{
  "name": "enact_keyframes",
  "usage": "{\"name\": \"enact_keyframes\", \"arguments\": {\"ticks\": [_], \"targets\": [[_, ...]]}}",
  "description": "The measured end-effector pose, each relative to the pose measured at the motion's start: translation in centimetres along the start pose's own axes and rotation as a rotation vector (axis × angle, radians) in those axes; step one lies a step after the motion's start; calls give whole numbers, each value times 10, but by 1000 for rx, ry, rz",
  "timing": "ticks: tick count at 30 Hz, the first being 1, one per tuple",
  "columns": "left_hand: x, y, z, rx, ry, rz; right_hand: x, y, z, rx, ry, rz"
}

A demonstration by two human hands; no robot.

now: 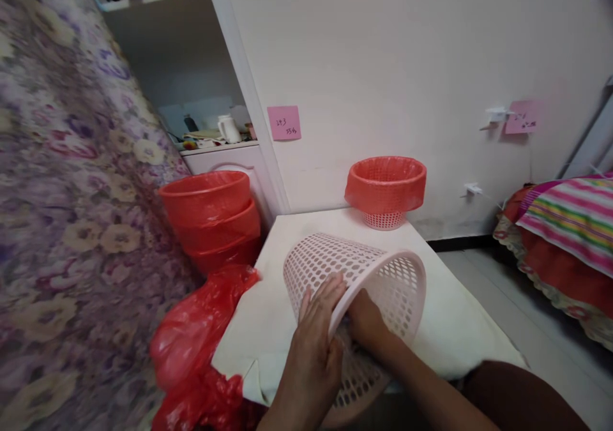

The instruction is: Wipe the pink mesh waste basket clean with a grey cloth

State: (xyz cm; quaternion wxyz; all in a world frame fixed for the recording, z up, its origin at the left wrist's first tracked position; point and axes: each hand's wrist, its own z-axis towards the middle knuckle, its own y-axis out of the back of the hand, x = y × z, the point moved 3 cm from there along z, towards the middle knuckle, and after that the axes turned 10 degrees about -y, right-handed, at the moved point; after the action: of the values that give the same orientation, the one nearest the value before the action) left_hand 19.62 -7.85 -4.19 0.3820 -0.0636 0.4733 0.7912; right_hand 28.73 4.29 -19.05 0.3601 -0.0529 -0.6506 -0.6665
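Observation:
A pale pink perforated plastic basket (330,255) lies tilted on its side on the white-covered table (258,316), its mouth facing toward me and to the right. My left hand (316,341) grips the near side of its rim, with the fingers along the outer wall and the thumb at the inside. Through the mouth reaches my right hand (366,319); its fingers are hidden inside, so what they touch does not show.
A basket lined with a red plastic bag (385,188) stands at the table's back edge. Stacked red-lined baskets (211,214) stand at the left, above crumpled red plastic bags (191,329). A pink note (284,123) is on the wall. A bed (565,246) is at the right.

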Motion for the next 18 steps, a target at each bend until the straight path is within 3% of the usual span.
{"name": "enact_keyframes", "arguments": {"ticks": [5, 10, 14, 18], "targets": [[9, 0, -29, -59, -11, -46, -20, 5, 4, -63, -108, -15], [17, -47, -68, -113, -21, 56, -34, -1, 10, -63, -163, 74], [13, -67, -60, -355, 74, 87, -37, -1, 13, -48, -117, 187], [5, -51, -31, -468, -1, 86, -29, 6, 9, -32, -37, 305]]}}
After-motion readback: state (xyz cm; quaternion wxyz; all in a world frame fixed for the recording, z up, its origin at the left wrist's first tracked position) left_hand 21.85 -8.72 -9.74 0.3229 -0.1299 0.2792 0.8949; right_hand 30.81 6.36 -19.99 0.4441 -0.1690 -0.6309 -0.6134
